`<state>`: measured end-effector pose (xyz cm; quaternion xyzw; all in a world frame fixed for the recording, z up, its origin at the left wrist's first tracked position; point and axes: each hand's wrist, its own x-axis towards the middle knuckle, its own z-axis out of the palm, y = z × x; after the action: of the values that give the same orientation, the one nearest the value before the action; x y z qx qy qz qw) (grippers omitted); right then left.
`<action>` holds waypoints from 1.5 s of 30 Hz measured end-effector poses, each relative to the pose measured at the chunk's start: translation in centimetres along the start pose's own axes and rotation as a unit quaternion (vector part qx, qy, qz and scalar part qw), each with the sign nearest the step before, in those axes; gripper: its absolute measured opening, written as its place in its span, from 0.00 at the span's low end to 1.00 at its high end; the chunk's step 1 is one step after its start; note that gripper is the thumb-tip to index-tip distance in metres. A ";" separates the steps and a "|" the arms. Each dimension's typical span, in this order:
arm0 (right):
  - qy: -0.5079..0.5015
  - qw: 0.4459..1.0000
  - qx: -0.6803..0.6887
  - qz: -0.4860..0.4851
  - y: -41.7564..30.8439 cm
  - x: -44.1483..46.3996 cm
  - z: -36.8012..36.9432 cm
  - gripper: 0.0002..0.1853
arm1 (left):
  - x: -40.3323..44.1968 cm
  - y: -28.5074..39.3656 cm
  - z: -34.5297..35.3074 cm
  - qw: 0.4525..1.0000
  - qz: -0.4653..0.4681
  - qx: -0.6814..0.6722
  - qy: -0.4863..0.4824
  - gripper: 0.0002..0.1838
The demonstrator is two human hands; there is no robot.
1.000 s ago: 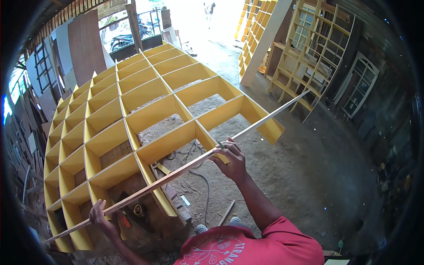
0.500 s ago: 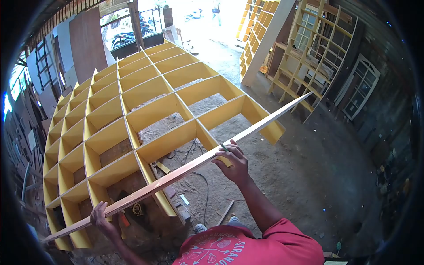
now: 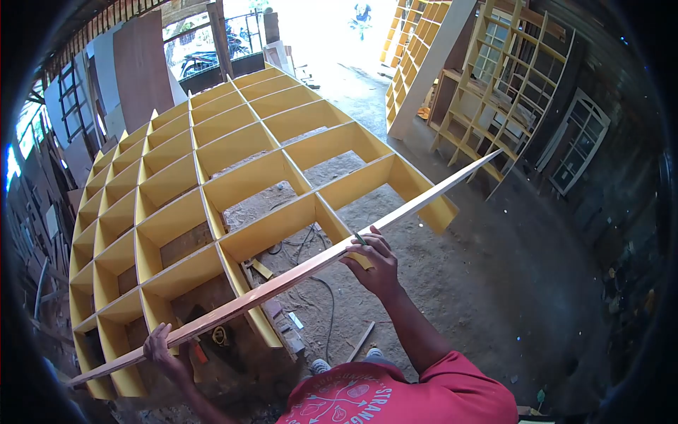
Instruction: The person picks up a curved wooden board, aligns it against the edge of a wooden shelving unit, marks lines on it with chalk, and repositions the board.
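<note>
A long pale wooden batten (image 3: 282, 283) lies diagonally across the near ends of a yellow wooden grid frame (image 3: 258, 230). My left hand (image 3: 167, 355) is closed around the batten near its lower left end. Farther along, my right hand (image 3: 376, 261) grips the batten past its middle, fingers over the top edge. A thin green pencil-like stick (image 3: 359, 239) shows between the right fingers; its exact kind is hard to tell. The batten's far end reaches beyond the frame's right corner.
More yellow grid frames (image 3: 494, 92) lean at the back right, near a white window frame (image 3: 579, 141). Boards (image 3: 145, 63) stand along the left wall. A dark cable (image 3: 332, 311) and wood scraps (image 3: 361, 340) lie on the dusty floor. A motorcycle (image 3: 200, 62) is outside.
Both hands and the batten stay almost in place. The view has shifted very slightly. In the bright doorway, a distant figure appears at a different spot.
</note>
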<state>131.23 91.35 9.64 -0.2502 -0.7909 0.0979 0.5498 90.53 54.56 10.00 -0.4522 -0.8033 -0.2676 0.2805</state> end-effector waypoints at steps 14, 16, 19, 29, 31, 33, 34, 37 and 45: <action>0.002 1.000 -0.003 0.004 -0.2 0.1 -0.1 0.16 | 0.0 0.0 -0.1 1.000 0.004 -0.001 0.001 0.35; 0.003 1.000 0.001 0.003 -0.1 0.1 0.0 0.17 | 0.0 0.1 -0.1 1.000 -0.003 -0.002 0.003 0.37; 0.003 1.000 0.005 0.000 -0.1 0.1 -0.1 0.17 | 0.0 0.2 -0.2 1.000 -0.006 0.001 -0.001 0.37; 0.003 1.000 0.003 -0.002 -0.2 -0.1 -0.2 0.17 | 0.0 0.6 -0.4 1.000 -0.027 -0.001 -0.009 0.38; 0.005 1.000 -0.004 -0.005 -0.3 0.1 -0.2 0.16 | 0.1 0.6 -0.4 1.000 -0.024 -0.014 -0.007 0.40; 0.004 1.000 -0.012 -0.012 -0.1 0.6 0.1 0.16 | 0.7 0.7 -0.5 1.000 -0.010 -0.018 -0.002 0.41; 0.000 1.000 -0.022 -0.019 0.3 0.7 0.3 0.17 | 1.2 0.7 -0.6 1.000 0.002 -0.010 -0.007 0.43; -0.003 0.999 -0.025 -0.033 0.7 2.3 1.3 0.16 | 2.8 0.1 -0.2 1.000 0.006 0.010 0.006 0.44; -0.017 0.999 -0.024 -0.033 0.3 4.0 3.0 0.14 | 5.7 -0.1 -0.7 1.000 0.009 -0.016 -0.023 0.39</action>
<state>127.47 94.01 11.70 -0.2349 -0.8101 0.0648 0.5332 88.15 57.37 14.39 -0.4695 -0.8013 -0.2673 0.2569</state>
